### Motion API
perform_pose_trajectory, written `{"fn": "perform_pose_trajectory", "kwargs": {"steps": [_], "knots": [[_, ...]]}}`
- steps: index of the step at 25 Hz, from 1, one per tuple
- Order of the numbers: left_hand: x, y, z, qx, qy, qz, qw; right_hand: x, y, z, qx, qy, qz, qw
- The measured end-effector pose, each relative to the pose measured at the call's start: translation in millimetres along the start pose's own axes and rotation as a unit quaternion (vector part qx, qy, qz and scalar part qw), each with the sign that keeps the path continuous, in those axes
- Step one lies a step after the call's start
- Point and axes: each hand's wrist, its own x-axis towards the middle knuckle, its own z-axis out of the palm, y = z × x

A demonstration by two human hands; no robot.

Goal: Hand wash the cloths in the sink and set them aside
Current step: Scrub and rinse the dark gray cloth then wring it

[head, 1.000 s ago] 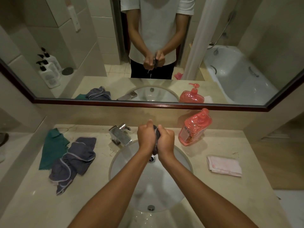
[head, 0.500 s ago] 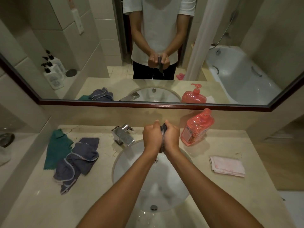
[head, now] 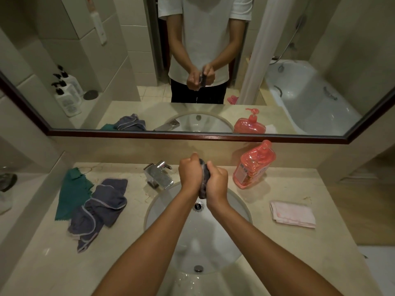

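Head view: since the earlier frame the right hand (head: pixel 217 184) has dropped lower than the left hand (head: pixel 189 175). Both sets of fingers are curled tight around a dark grey cloth (head: pixel 204 180), twisted into a wet rope between the fists, above the sink (head: pixel 241 212) drain.

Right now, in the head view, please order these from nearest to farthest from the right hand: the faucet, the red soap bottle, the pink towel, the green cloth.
From the right hand:
1. Red soap bottle, just to its right by the wall.
2. Faucet, to the left, past the left hand.
3. Pink towel, on the counter to the right, nearer the person.
4. Green cloth, far left on the counter.
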Motion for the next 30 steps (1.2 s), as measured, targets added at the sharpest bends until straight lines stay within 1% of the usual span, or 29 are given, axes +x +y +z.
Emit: {"fn": "perform_pose_trajectory", "kwargs": {"steps": [2,5,6,8,10,12,14,15,18,20,22,24,28,30], "knots": [[-8.1,-2.7,1.6,0.002,-0.008,0.005,1.000,8.7,-12.0,3.0,-0.014,0.011,-0.006,1.000],[-21.7,-8.2,8.5,0.036,-0.026,0.029,0.999,26.5,-31.0,1.2,0.057,0.012,0.010,0.998],[-17.7,-4.2,7.2,0.039,-0.022,0.028,0.999,21.7,-28.0,-0.1,0.057,0.008,0.013,0.998],[-1.8,3.7,0.6,0.016,-0.008,0.008,1.000,4.5,-8.8,-0.5,0.005,-0.013,0.008,1.000],[-1.2,3.9,-3.1,-0.007,-0.008,-0.012,1.000,-4.3,-4.8,-0.6,-0.017,-0.019,-0.005,1.000],[-16.0,-5.4,4.3,-0.002,-0.024,-0.004,1.000,11.8,-18.7,-1.3,0.000,0.008,-0.006,1.000],[-26.7,-10.1,9.9,0.022,-0.035,0.018,0.999,21.2,-27.9,-3.2,0.042,0.015,-0.002,0.999],[-24.7,-7.4,9.3,0.028,-0.030,0.026,0.999,17.9,-26.0,-3.4,0.044,0.012,-0.001,0.999],[-4.5,3.0,-0.1,-0.006,-0.003,-0.002,1.000,-3.9,-3.9,-1.0,0.010,-0.015,-0.001,1.000],[-8.0,1.6,1.0,-0.013,-0.005,-0.002,1.000,-1.5,-10.5,2.4,0.000,-0.001,-0.008,1.000],[-20.5,-3.6,8.1,0.008,-0.015,0.014,1.000,17.4,-25.6,3.3,0.028,0.021,0.002,0.999],[-23.4,-0.5,9.7,0.029,-0.021,0.024,0.999,20.3,-28.6,2.5,0.061,0.017,0.003,0.998],[-4.3,6.1,-1.0,-0.006,-0.009,-0.027,1.000,-5.9,1.2,0.5,0.034,-0.005,-0.008,0.999],[-13.9,-0.4,0.6,-0.014,-0.024,-0.018,0.999,2.0,-5.7,2.5,0.031,0.016,-0.007,0.999]]}}
